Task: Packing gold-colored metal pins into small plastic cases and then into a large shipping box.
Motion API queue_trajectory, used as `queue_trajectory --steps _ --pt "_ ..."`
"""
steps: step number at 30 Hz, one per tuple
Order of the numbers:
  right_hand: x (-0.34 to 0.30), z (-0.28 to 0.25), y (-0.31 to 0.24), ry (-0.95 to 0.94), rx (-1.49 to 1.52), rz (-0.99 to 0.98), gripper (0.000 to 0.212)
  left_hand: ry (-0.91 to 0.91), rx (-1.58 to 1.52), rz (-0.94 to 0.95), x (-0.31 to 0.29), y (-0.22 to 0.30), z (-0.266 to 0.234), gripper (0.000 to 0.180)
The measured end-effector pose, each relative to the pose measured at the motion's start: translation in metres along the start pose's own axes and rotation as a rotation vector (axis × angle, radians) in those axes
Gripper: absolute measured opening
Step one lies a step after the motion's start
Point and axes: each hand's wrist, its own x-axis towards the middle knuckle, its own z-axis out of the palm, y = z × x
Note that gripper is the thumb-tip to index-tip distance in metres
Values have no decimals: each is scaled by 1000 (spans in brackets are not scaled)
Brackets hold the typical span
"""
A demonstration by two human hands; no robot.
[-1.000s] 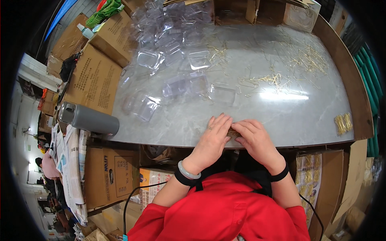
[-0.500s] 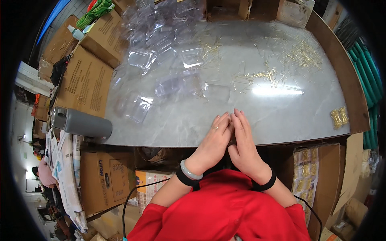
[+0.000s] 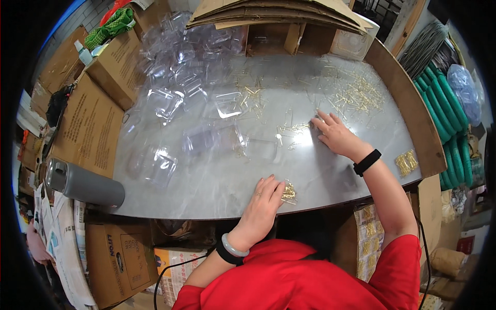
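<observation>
My left hand (image 3: 260, 209) lies near the table's front edge with its fingers stretched out. Its fingertips touch or overlap the left side of a small bunch of gold-coloured wire pieces (image 3: 290, 192). Farther right, my right hand (image 3: 338, 137) reaches over the tabletop, fingers apart, with nothing visible in it. Just left of its fingertips is a loose cluster of gold wire pieces (image 3: 293, 128), some of which look hook-shaped. Beyond it spreads a larger heap of the same pieces (image 3: 361, 95). Another compact gold bunch (image 3: 407, 163) rests at the table's right front corner.
Clear plastic cases (image 3: 181, 62) pile up at the back left, with several loose ones nearer. A grey bottle (image 3: 85, 183) lies at the left edge. Cardboard boxes (image 3: 85, 126) wall the left side, and a brown board (image 3: 408, 103) the right. Flattened cardboard (image 3: 279, 13) overhangs the back.
My hands, earlier close together at the front edge, have parted. The right moved forward and right; the left is now beside a gold bunch that was hidden before. The view has shifted.
</observation>
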Motion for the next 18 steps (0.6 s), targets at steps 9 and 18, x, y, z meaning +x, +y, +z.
queue_trajectory --steps 9,18 --pt "-63 -12 -85 -23 297 102 51 -20 16 27 -5 -5 -2 45" --pt "-76 7 -100 73 188 101 54 -60 25 97 -6 -12 -3 40"
